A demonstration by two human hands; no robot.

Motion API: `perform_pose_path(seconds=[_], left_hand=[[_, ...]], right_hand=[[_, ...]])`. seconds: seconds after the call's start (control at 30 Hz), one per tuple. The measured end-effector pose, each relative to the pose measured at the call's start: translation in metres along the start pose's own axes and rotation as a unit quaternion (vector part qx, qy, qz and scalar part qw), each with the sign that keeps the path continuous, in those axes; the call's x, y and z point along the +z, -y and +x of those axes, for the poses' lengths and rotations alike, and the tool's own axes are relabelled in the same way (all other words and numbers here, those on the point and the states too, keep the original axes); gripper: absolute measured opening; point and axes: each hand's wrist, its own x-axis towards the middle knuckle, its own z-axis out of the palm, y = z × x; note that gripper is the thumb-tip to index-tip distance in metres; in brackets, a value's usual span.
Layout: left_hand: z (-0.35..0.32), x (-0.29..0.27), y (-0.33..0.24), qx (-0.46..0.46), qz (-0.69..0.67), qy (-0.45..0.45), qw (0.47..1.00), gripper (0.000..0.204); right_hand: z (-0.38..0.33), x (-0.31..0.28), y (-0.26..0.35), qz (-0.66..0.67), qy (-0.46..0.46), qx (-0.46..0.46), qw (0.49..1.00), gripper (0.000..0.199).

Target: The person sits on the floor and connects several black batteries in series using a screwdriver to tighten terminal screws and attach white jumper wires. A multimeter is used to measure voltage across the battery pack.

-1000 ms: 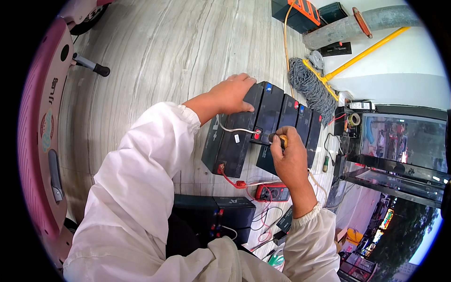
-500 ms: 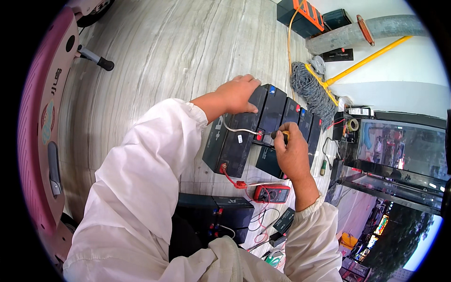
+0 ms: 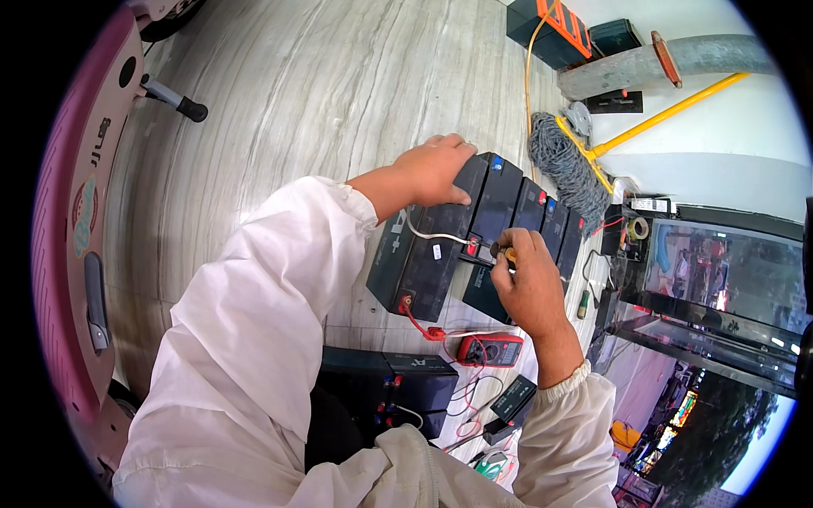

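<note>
Several black batteries (image 3: 436, 275) stand side by side on the floor in front of me. My left hand (image 3: 432, 172) grips the far end of the row, thumb on top and fingers over the edge. In my closed right hand (image 3: 535, 288) is a screwdriver (image 3: 508, 256) with a yellow and black handle. Its tip points at a red terminal (image 3: 472, 246) on the second battery, where a white wire (image 3: 434, 234) ends; the exact contact is too small to tell. A red wire with a connector (image 3: 434, 334) runs from the nearest battery's near terminal.
A red multimeter (image 3: 489, 350), more batteries (image 3: 419, 366) and a black charger-like box (image 3: 514, 400) lie close to me. Another screwdriver (image 3: 583, 305) rests to the right. A grey mop (image 3: 559, 161), a toolbox (image 3: 542, 38) and a pink scooter (image 3: 72, 254) stand around.
My right hand has turned slightly around the screwdriver handle and its fingers have shifted. My left hand stays on the battery. The whole view has shifted a little.
</note>
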Motion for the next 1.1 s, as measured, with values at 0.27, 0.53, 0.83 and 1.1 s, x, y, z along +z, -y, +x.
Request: perform_pose_path(seconds=[0.27, 0.53, 0.83, 1.1], left_hand=[[-0.0007, -0.0005, 0.0008, 0.000, 0.001, 0.000, 1.000, 0.080], [-0.0009, -0.0010, 0.0000, -0.002, 0.001, 0.004, 1.000, 0.080], [-0.0010, 0.0011, 0.0019, 0.003, -0.001, -0.003, 1.000, 0.078], [0.0001, 0.0022, 0.0029, 0.004, 0.001, -0.005, 1.000, 0.078]], right_hand=[[-0.0025, -0.0001, 0.0038, -0.023, 0.011, -0.010, 1.000, 0.025], [-0.0038, 0.0007, 0.0052, -0.022, 0.010, -0.005, 1.000, 0.024], [-0.0071, 0.0046, 0.0045, 0.001, 0.003, 0.016, 1.000, 0.026], [0.0016, -0.0017, 0.0004, 0.040, -0.011, -0.047, 0.998, 0.030]])
